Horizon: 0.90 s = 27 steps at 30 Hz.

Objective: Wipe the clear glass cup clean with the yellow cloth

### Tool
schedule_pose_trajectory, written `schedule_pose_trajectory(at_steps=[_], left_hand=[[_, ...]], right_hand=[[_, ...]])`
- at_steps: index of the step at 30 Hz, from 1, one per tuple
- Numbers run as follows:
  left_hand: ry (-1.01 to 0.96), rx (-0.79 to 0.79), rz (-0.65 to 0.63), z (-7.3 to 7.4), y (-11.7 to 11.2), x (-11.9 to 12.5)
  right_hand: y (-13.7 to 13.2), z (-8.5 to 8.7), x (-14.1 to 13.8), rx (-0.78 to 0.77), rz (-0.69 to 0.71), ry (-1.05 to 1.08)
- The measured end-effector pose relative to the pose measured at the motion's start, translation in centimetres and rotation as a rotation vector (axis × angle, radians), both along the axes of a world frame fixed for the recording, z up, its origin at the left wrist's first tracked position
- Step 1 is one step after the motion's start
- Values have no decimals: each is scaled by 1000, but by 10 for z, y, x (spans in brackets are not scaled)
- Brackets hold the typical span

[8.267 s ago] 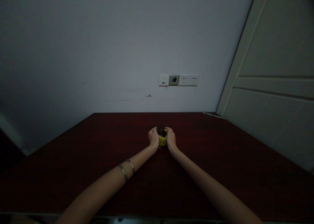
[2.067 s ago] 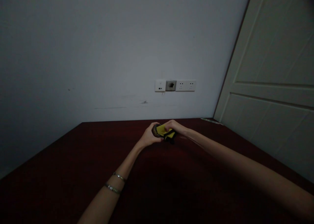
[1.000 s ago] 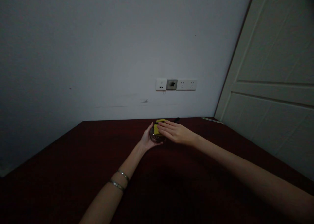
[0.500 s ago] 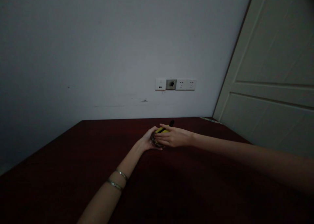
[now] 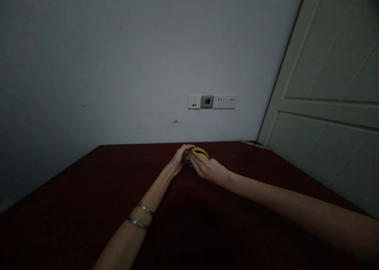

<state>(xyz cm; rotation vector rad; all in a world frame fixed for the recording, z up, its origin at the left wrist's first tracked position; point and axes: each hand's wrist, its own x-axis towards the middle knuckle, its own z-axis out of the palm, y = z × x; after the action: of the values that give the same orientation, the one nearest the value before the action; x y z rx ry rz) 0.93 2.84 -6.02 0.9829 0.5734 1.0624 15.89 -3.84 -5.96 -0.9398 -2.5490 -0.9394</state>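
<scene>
Both my hands meet over the far middle of a dark red table (image 5: 89, 207). My left hand (image 5: 179, 159), with two bangles on its wrist, is curled around a small round dark object (image 5: 186, 158) that I cannot name in the dim light. My right hand (image 5: 205, 168) comes in from the right and its fingers press a yellow cloth with black trim (image 5: 200, 153) against that object. The cloth drapes over the object's right side and hides most of it.
A white wall stands just behind the table, with a row of sockets and a switch (image 5: 212, 102) above the hands. A pale panelled door (image 5: 331, 96) runs along the table's right side. The room is dim.
Over the last second my right hand shifted from lying flat over the object to pressing the yellow cloth round its right side. My left hand kept its hold. Eight seconds ago both hands cupped the object.
</scene>
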Motion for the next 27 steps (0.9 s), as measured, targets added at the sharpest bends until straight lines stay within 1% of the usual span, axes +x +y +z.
schedule_pose_trajectory(at_steps=[3,6,8,10,14,19,22,25,27], left_hand=[[-32,110,104,6,-4,1],[-37,220,157,11,-8,1],[-22,307,182,13,-9,0],[-5,360,197,13,-10,0],[0,339,177,8,-6,0],[-16,332,136,1,0,-3],[-5,351,115,-2,2,-5],[-15,330,82,-7,3,-5],[-29,308,47,-10,4,-5]], right_hand=[[-7,2,-12,-46,-78,54],[-14,2,-25,-121,-155,108],[-18,2,-33,-178,-192,199],[-21,3,-40,-239,-212,317],[-26,11,-49,-380,-221,547],[-26,21,-53,-576,-243,791],[-25,19,-54,-714,-226,997],[-24,13,-56,-874,-158,1211],[-25,8,-56,-924,-111,1272]])
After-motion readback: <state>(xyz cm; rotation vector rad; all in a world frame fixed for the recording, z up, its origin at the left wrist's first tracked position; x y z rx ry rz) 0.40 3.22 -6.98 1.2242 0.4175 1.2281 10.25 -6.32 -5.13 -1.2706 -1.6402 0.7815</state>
